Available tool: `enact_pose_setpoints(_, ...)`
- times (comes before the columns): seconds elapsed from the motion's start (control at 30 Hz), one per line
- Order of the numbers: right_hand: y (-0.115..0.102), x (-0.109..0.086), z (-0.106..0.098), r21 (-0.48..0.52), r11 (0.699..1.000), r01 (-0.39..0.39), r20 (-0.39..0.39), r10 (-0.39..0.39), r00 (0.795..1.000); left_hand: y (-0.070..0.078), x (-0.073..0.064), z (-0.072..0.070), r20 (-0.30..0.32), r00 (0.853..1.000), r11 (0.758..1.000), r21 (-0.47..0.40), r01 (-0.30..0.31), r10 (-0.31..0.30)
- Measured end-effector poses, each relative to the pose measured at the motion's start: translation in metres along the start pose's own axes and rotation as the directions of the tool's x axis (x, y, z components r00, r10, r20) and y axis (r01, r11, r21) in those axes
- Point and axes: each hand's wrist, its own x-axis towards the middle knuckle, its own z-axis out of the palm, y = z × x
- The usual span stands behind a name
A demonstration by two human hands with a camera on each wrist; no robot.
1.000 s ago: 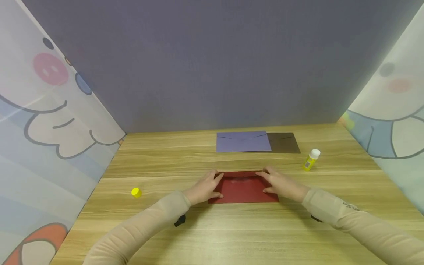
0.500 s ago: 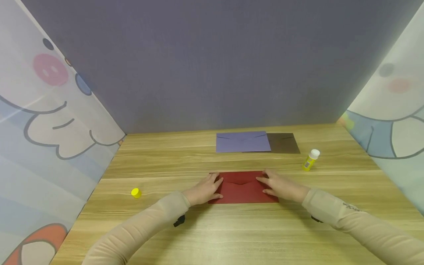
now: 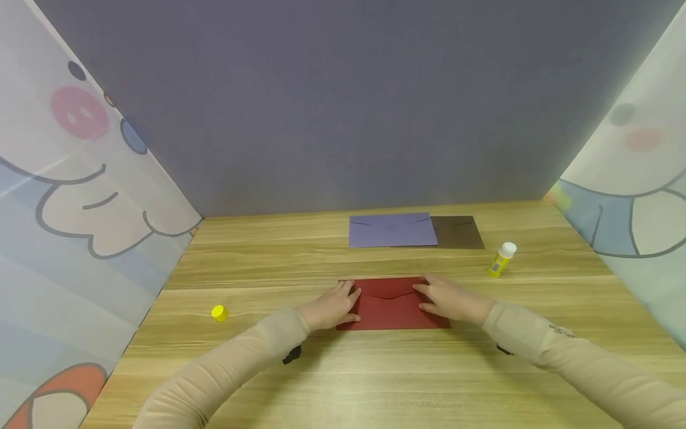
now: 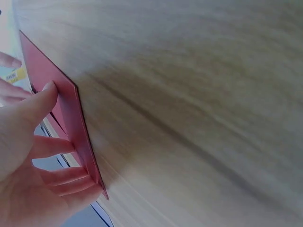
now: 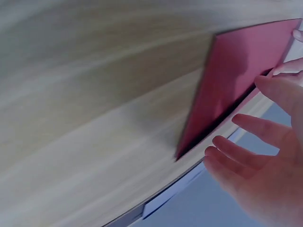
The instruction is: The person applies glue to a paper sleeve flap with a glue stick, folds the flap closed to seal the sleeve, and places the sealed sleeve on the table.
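Observation:
A red envelope (image 3: 393, 314) lies on the wooden table with its pointed flap (image 3: 388, 287) folded down over the body. Spread over the envelope's left end is my left hand (image 3: 331, 307). In the left wrist view its thumb (image 4: 46, 97) touches the red paper and the other fingers reach to the far corner. My right hand (image 3: 451, 299) hovers at the right end. The right wrist view shows its fingers (image 5: 258, 130) extended and apart, held just off the paper, with a dark gap along the envelope's flap edge.
Behind the red envelope, a purple envelope (image 3: 388, 235) overlaps a dark brown envelope (image 3: 461, 233). A yellow glue stick (image 3: 498, 265) with a white end stands to the right. Its yellow cap (image 3: 219, 313) lies on the left. A grey panel (image 3: 348, 119) closes off the table's far side.
The red envelope's flap, partly raised one second ago, has come down onto the body. My right hand has lifted its fingers and shifted slightly left; my left hand stays at its end.

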Motion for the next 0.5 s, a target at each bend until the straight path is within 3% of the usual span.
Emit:
enact_pose_setpoints(0.17,-0.01,0.01,-0.004,-0.032,0.999,0.029,-0.006,-0.03,1.0,0.001,0.0,-0.002,0.011,1.0,1.0,-0.019,0.006,-0.006)
enact_pose_setpoints(0.5,-0.036,0.031,0.002,0.017,1.0,0.024,0.231,-0.027,0.973,0.001,0.0,-0.001,0.005,1.0,1.0,-0.013,0.016,-0.016)
